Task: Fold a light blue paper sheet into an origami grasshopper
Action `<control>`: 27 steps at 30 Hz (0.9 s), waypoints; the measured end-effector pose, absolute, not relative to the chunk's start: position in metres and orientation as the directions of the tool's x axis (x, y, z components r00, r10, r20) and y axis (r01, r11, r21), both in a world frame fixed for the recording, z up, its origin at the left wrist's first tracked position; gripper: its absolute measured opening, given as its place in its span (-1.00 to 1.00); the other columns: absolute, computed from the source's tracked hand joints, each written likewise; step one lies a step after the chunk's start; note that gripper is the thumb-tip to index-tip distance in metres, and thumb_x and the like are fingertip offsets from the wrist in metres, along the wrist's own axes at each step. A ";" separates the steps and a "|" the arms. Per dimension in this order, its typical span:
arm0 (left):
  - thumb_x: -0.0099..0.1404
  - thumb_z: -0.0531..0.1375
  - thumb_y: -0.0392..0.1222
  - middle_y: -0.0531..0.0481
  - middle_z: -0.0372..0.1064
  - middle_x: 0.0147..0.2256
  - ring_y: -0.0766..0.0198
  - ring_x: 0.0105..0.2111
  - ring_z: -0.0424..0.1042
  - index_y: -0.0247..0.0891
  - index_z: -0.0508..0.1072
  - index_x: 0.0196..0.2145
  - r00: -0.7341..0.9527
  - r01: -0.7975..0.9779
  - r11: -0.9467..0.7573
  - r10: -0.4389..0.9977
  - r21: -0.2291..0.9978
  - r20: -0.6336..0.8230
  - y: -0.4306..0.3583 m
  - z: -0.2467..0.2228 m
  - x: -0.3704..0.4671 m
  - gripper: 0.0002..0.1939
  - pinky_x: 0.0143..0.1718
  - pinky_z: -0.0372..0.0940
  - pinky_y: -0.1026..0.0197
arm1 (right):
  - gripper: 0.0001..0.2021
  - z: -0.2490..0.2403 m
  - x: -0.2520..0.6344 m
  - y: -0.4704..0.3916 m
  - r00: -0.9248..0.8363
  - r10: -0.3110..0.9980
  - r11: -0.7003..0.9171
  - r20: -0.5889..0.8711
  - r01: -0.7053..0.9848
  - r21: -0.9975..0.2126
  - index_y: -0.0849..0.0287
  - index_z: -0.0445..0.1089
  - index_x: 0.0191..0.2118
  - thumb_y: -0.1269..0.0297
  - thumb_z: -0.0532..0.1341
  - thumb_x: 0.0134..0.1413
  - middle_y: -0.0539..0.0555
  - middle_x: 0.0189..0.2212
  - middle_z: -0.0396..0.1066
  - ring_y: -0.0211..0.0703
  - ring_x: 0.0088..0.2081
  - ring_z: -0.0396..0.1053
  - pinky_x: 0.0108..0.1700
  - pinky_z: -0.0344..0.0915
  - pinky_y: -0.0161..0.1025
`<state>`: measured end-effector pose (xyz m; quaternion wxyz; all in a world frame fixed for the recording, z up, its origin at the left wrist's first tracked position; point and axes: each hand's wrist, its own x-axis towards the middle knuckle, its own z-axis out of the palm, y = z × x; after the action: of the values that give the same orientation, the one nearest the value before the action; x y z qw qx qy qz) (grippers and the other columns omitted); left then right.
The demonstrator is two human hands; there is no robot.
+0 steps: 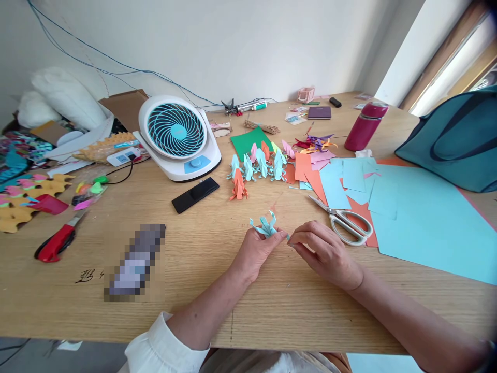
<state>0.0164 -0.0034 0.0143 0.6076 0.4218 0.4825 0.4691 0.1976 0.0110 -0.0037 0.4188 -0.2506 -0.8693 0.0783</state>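
Observation:
A light blue folded paper figure (pixel 266 226) with curled strips is held in my left hand (pixel 256 251), between thumb and fingers. My right hand (pixel 324 252) pinches the tip of one of its strips, just right of the left thumb. Beyond the hands, several finished-looking folded figures in light blue (pixel 262 162), pink and orange stand in a group, with an orange one (pixel 238 185) in front. White-handled scissors (pixel 351 226) lie right of my right hand, partly over orange paper.
Light blue sheets (pixel 430 217) spread across the right side, beside a teal bag (pixel 454 140) and a magenta bottle (pixel 366 126). A fan (pixel 176 132), a black phone-like slab (pixel 195 195), red-handled scissors (pixel 56 243) and a blurred object (pixel 135 261) are to the left.

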 end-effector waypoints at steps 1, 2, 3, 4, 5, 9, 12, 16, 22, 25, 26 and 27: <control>0.05 0.38 -0.03 0.10 0.35 -0.52 0.33 -0.42 0.26 -0.30 0.50 -0.52 0.099 -0.157 0.199 0.978 0.967 -0.185 -0.003 0.014 0.016 -0.73 -0.24 0.15 0.25 | -0.88 -0.003 0.197 0.011 -0.528 0.506 0.859 0.682 0.378 -0.346 0.16 0.31 -0.17 0.53 0.16 0.25 0.09 -0.31 0.38 -0.17 -0.30 0.33 -0.23 0.27 -0.19; 0.06 0.37 -0.04 0.10 0.35 -0.52 0.34 -0.42 0.26 -0.30 0.50 -0.51 0.102 -0.151 0.194 0.978 0.969 -0.180 -0.003 0.013 0.016 -0.74 -0.24 0.15 0.25 | -0.88 -0.003 0.197 0.011 -0.533 0.517 0.854 0.670 0.383 -0.353 0.16 0.30 -0.18 0.52 0.14 0.26 0.09 -0.32 0.37 -0.17 -0.30 0.32 -0.23 0.26 -0.19; 0.07 0.37 -0.05 0.10 0.35 -0.52 0.34 -0.42 0.27 -0.30 0.49 -0.51 0.101 -0.143 0.189 0.979 0.972 -0.176 -0.003 0.012 0.017 -0.74 -0.25 0.16 0.26 | -0.89 -0.002 0.197 0.010 -0.538 0.531 0.846 0.655 0.384 -0.370 0.16 0.29 -0.20 0.52 0.13 0.27 0.09 -0.32 0.36 -0.17 -0.30 0.31 -0.23 0.25 -0.19; 0.08 0.36 -0.06 0.09 0.35 -0.52 0.33 -0.42 0.27 -0.31 0.49 -0.51 0.099 -0.134 0.183 0.980 0.974 -0.171 -0.003 0.012 0.017 -0.75 -0.25 0.16 0.26 | -0.89 -0.002 0.197 0.010 -0.541 0.551 0.834 0.635 0.381 -0.399 0.16 0.28 -0.21 0.51 0.12 0.27 0.09 -0.32 0.36 -0.17 -0.30 0.31 -0.23 0.25 -0.19; 0.08 0.35 -0.06 0.09 0.35 -0.51 0.33 -0.42 0.27 -0.31 0.49 -0.50 0.093 -0.128 0.176 0.982 0.976 -0.165 -0.003 0.011 0.017 -0.76 -0.25 0.17 0.26 | -0.90 -0.002 0.196 0.009 -0.537 0.578 0.816 0.615 0.373 -0.442 0.15 0.27 -0.22 0.51 0.11 0.28 0.08 -0.32 0.35 -0.17 -0.30 0.31 -0.24 0.25 -0.20; 0.11 0.33 -0.08 0.09 0.35 -0.51 0.34 -0.43 0.28 -0.31 0.48 -0.49 0.067 -0.097 0.112 0.992 0.989 -0.106 -0.002 0.007 0.016 -0.78 -0.28 0.18 0.28 | -0.91 -0.004 0.193 0.008 -0.459 0.735 0.654 0.499 0.285 -0.701 0.13 0.29 -0.23 0.47 0.13 0.27 0.04 -0.32 0.35 -0.19 -0.30 0.33 -0.24 0.26 -0.23; 0.14 0.32 -0.11 0.08 0.37 -0.50 0.34 -0.44 0.31 -0.30 0.49 -0.47 0.051 -0.031 0.039 0.998 0.999 -0.038 0.000 0.002 0.014 -0.81 -0.30 0.20 0.29 | -0.93 -0.007 0.191 0.009 -0.414 0.833 0.466 0.367 0.168 -0.869 0.12 0.33 -0.29 0.38 0.19 0.26 0.02 -0.34 0.37 -0.20 -0.28 0.35 -0.20 0.29 -0.23; 0.18 0.30 -0.16 0.06 0.42 -0.45 0.32 -0.41 0.36 -0.29 0.50 -0.44 0.042 0.035 -0.039 0.998 0.999 0.037 0.001 -0.004 0.013 -0.86 -0.29 0.22 0.29 | -0.86 -0.012 0.188 0.011 -0.405 0.889 0.257 0.214 0.054 -0.965 0.12 0.34 -0.34 0.23 0.24 0.24 0.01 -0.38 0.38 -0.21 -0.34 0.34 -0.29 0.30 -0.24; 0.16 0.30 -0.13 0.07 0.38 -0.49 0.33 -0.42 0.31 -0.30 0.49 -0.47 0.044 -0.016 0.028 0.999 0.999 -0.027 0.000 -0.002 0.014 -0.82 -0.30 0.20 0.29 | -0.96 -0.009 0.192 0.008 -0.404 0.784 0.582 0.471 0.214 -0.785 0.13 0.37 -0.24 0.40 0.21 0.25 0.03 -0.35 0.38 -0.23 -0.33 0.35 -0.28 0.30 -0.27; 0.15 0.31 -0.08 0.09 0.34 -0.52 0.34 -0.43 0.27 -0.31 0.48 -0.49 0.063 -0.059 0.097 0.994 0.994 -0.093 0.000 0.002 0.015 -0.77 -0.30 0.17 0.29 | -0.89 -0.005 0.196 0.007 -0.468 0.616 0.786 0.634 0.315 -0.532 0.15 0.36 -0.17 0.49 0.17 0.26 0.08 -0.29 0.40 -0.20 -0.28 0.35 -0.23 0.30 -0.23; 0.14 0.31 -0.07 0.10 0.32 -0.53 0.35 -0.44 0.25 -0.31 0.47 -0.49 0.061 -0.061 0.109 0.993 0.992 -0.105 0.000 0.003 0.016 -0.77 -0.31 0.16 0.29 | -0.88 -0.004 0.197 0.008 -0.492 0.571 0.821 0.657 0.345 -0.456 0.16 0.35 -0.15 0.50 0.16 0.26 0.09 -0.29 0.40 -0.19 -0.27 0.34 -0.21 0.29 -0.21; 0.13 0.31 -0.07 0.11 0.31 -0.53 0.35 -0.44 0.23 -0.31 0.46 -0.50 0.057 -0.062 0.116 0.992 0.991 -0.112 0.000 0.004 0.016 -0.76 -0.31 0.15 0.29 | -0.88 -0.003 0.197 0.009 -0.512 0.535 0.843 0.671 0.371 -0.389 0.17 0.34 -0.15 0.51 0.16 0.26 0.10 -0.29 0.40 -0.18 -0.28 0.33 -0.21 0.28 -0.20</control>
<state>0.0161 -0.0003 0.0041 0.5570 0.4673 0.4976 0.4730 0.1969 0.0087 -0.0032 0.4183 -0.2624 -0.8640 0.0980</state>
